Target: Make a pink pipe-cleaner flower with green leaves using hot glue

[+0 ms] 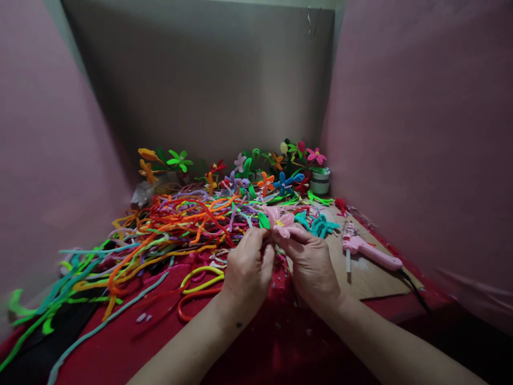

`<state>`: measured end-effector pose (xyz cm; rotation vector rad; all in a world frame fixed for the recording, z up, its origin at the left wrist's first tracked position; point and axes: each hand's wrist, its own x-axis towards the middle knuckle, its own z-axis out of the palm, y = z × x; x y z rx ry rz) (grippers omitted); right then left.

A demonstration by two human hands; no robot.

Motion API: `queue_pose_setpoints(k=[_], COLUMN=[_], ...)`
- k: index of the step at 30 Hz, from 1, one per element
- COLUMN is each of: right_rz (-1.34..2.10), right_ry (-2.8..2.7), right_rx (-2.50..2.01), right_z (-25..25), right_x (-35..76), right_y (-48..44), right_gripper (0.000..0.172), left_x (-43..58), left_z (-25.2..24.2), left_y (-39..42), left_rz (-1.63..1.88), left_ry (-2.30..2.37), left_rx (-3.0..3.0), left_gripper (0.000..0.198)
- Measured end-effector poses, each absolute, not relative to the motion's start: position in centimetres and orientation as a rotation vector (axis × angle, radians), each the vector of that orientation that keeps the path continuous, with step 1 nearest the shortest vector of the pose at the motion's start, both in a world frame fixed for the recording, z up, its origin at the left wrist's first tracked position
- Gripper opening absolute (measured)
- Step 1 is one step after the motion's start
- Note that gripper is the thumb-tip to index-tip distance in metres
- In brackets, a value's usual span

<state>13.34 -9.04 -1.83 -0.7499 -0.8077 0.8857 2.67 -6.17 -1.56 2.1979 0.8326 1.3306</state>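
Note:
My left hand [247,267] and my right hand [310,262] meet in the middle, both pinched on a pink pipe-cleaner flower [280,220] that rises between the fingertips. A green leaf [263,220] sticks out at the flower's left, just above my left fingers. The flower's stem is hidden inside the hands. Both hands hover over a red cloth [132,342].
A big tangle of coloured pipe cleaners [176,219] spreads left. Finished flowers [248,168] line the back, some in a small white pot [319,182]. Teal flowers [320,224] and a pink glue gun [366,250] lie on a cardboard sheet [377,278] at right. Pink walls close both sides.

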Motion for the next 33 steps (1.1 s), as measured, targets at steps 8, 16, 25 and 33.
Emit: queue_pose_setpoints(k=[8,16,25,33], right_rz=[0.733,0.743,1.149,1.189], right_ry=[-0.998,-1.115,-0.825,-0.734], right_rx=[-0.779,-0.823,-0.712,-0.726], right_z=[-1.2,-0.4,-0.2,0.0], right_x=[13.8,15.9,16.3,15.3], right_y=[-9.7,-10.0,-9.8,-9.9], right_gripper=[0.008,0.006,0.009,0.007], left_x=[2.5,2.2,2.2,2.9], left_z=[-0.3,1.4,1.5,0.3], left_y=[-6.6,-6.8,-5.6,-4.8], left_rz=[1.236,1.002,1.085,1.051], left_ry=[0.725,0.508,0.499,0.612], left_rx=[1.693,1.367,1.069,1.145], left_gripper=[0.01,0.007,0.01,0.016])
